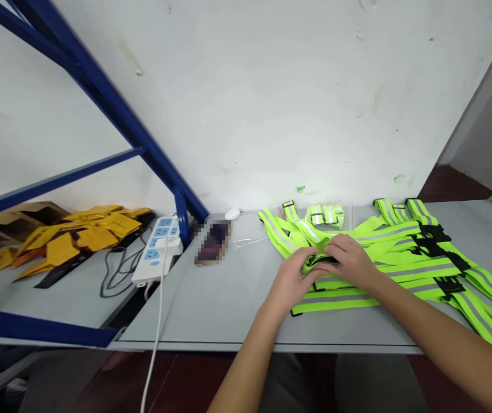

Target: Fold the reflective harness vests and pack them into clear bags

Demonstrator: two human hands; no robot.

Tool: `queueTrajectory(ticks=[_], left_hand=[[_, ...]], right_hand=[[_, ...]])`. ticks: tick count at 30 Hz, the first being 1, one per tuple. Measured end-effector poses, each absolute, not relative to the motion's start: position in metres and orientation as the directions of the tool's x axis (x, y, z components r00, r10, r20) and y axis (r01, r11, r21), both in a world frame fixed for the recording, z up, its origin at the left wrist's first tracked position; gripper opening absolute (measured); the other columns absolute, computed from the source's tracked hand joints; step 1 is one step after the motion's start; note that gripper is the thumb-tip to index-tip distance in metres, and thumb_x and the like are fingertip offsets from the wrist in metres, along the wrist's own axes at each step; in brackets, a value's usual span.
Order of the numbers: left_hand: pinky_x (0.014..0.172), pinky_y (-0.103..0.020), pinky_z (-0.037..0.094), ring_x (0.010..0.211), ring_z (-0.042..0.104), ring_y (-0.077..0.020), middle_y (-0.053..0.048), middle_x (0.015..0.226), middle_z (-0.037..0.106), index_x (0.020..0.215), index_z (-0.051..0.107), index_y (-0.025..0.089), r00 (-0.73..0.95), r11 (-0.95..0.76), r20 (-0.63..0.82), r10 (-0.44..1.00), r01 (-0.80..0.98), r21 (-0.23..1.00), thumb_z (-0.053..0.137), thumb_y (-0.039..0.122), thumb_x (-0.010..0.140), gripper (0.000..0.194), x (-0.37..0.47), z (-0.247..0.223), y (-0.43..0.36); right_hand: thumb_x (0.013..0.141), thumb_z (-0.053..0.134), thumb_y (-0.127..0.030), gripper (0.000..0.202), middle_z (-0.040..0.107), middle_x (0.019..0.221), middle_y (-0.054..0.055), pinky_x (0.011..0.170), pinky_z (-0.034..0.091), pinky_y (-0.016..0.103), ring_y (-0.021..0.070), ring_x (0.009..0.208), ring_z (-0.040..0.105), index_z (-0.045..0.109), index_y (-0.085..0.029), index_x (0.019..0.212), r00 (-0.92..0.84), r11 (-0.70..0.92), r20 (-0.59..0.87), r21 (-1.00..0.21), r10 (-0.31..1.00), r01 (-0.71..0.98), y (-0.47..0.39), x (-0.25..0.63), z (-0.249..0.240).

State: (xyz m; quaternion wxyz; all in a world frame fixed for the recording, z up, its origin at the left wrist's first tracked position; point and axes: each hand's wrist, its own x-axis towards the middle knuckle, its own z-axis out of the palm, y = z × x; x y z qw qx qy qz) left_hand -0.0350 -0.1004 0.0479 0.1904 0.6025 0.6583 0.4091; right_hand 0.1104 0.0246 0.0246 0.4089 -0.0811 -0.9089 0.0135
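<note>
My left hand (291, 281) is closed around a rolled neon-green strap (313, 262), and my right hand (349, 261) grips the same roll from the right. Dark edges show inside the roll. Under and beside my hands, several neon-green reflective straps (340, 298) with grey stripes lie across the grey table. Black buckles (433, 232) join them at the right. Behind my hands, a folded strap in clear plastic (325, 215) rests near the wall.
A phone-like, pixelated object (214, 242) and a white round item (232, 214) lie left of the straps. Farther left are a power strip (156, 246) with cables, a blue metal frame (142, 143) and yellow packets (97, 236). The white wall (271, 103) bounds the table's back.
</note>
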Motion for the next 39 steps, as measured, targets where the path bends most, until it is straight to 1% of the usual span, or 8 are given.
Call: queueTrajectory(ticks=[7,12,15,22,27,31,34,39], left_hand=[[0.06,-0.022,0.05,0.094,0.064,-0.0194,-0.003,0.114,0.067,0.116,0.06,0.025,-0.259,0.021,0.197,0.946,0.651,0.759,0.055,0.039,0.089,0.031,-0.052,0.028,-0.097],[0.091,-0.035,0.05,0.111,0.059,-0.021,-0.007,0.121,0.063,0.126,0.052,0.024,-0.104,-0.175,0.386,0.917,0.764,0.621,0.041,0.027,0.097,0.032,-0.058,0.01,-0.099],[0.092,-0.037,0.05,0.109,0.058,-0.0203,-0.008,0.118,0.062,0.126,0.05,0.024,-0.032,-0.237,0.437,0.899,0.803,0.547,0.04,0.023,0.098,0.03,-0.062,0.006,-0.099],[0.087,-0.037,0.051,0.105,0.057,-0.0214,-0.011,0.12,0.057,0.122,0.051,0.023,0.061,-0.282,0.526,0.849,0.893,0.351,0.044,0.017,0.095,0.028,-0.055,0.012,-0.102],[0.084,-0.037,0.05,0.101,0.057,-0.0212,-0.011,0.118,0.057,0.113,0.054,0.021,0.103,-0.285,0.545,0.832,0.922,0.261,0.045,0.019,0.094,0.021,-0.049,0.016,-0.102],[0.085,-0.039,0.048,0.102,0.057,-0.0232,-0.01,0.115,0.06,0.099,0.058,0.02,0.064,-0.224,0.511,0.857,0.94,0.259,0.054,0.025,0.092,0.01,-0.049,0.015,-0.102],[0.085,-0.039,0.048,0.103,0.057,-0.0235,-0.009,0.112,0.061,0.088,0.059,0.019,0.036,-0.204,0.517,0.855,0.941,0.271,0.056,0.028,0.091,0.01,-0.05,0.014,-0.103],[0.083,-0.039,0.048,0.1,0.056,-0.0232,-0.01,0.113,0.059,0.083,0.059,0.019,0.002,-0.197,0.565,0.825,0.938,0.284,0.057,0.027,0.09,0.011,-0.052,0.017,-0.104]], right_hand=[[0.084,0.068,-0.036,0.024,0.068,0.101,0.007,0.086,0.044,0.038,0.0235,0.099,0.058,0.062,-0.019,0.1,-0.878,0.97,0.434,-0.211,0.204,0.121,0.04,0.128,0.043],[0.077,0.073,-0.022,0.041,0.065,0.113,0.005,0.095,0.043,0.041,0.0251,0.109,0.054,0.057,-0.022,0.115,-0.932,0.889,0.212,-0.419,0.295,0.186,0.045,0.138,0.047],[0.076,0.071,-0.02,0.047,0.062,0.119,0.005,0.094,0.044,0.039,0.0258,0.113,0.052,0.054,-0.024,0.12,-0.944,0.832,0.124,-0.517,0.305,0.2,0.045,0.138,0.044],[0.08,0.069,-0.022,0.022,0.061,0.1,0.004,0.08,0.048,0.034,0.0221,0.096,0.057,0.058,-0.023,0.099,-0.901,0.796,0.186,-0.559,0.391,0.23,0.043,0.129,0.036],[0.078,0.068,-0.018,0.021,0.054,0.096,0.002,0.071,0.047,0.031,0.0177,0.082,0.057,0.053,-0.023,0.091,-0.869,0.785,0.221,-0.562,0.444,0.258,0.041,0.126,0.029],[0.077,0.068,-0.02,0.025,0.05,0.1,0.002,0.073,0.046,0.03,0.0176,0.085,0.056,0.047,-0.023,0.089,-0.861,0.791,0.239,-0.554,0.449,0.259,0.036,0.124,0.028],[0.078,0.069,-0.032,0.03,0.05,0.101,0.003,0.071,0.045,0.03,0.0172,0.082,0.054,0.042,-0.023,0.086,-0.859,0.799,0.239,-0.536,0.452,0.271,0.034,0.124,0.03],[0.078,0.069,-0.047,0.038,0.051,0.086,-0.001,0.059,0.036,0.026,0.0143,0.067,0.047,0.04,-0.023,0.081,-0.867,0.82,0.205,-0.477,0.454,0.317,0.036,0.128,0.038]])
